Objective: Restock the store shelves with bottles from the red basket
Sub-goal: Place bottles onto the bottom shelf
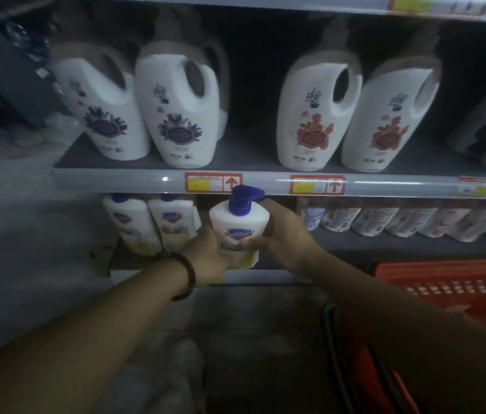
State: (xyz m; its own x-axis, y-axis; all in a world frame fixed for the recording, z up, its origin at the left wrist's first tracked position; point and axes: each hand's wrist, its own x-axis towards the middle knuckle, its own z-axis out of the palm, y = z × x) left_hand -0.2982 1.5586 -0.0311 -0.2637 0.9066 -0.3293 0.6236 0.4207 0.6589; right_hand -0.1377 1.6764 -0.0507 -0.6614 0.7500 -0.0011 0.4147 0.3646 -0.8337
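Observation:
A white pump bottle [237,225] with a blue pump top and a blue shield label stands upright in front of the lower shelf [355,245]. My left hand [210,259] grips its lower left side and base. My right hand [280,237] grips its right side, thumb across the front. Two matching pump bottles [152,222] stand on the lower shelf just to its left. The red basket [450,285] sits at the lower right, below my right forearm; its contents are hidden.
The upper shelf [265,182] carries several large white detergent jugs [179,115] with handles, and price tags on its rail. A row of small bottles [400,219] fills the lower shelf to the right. A gap lies behind the held bottle. Grey floor is below.

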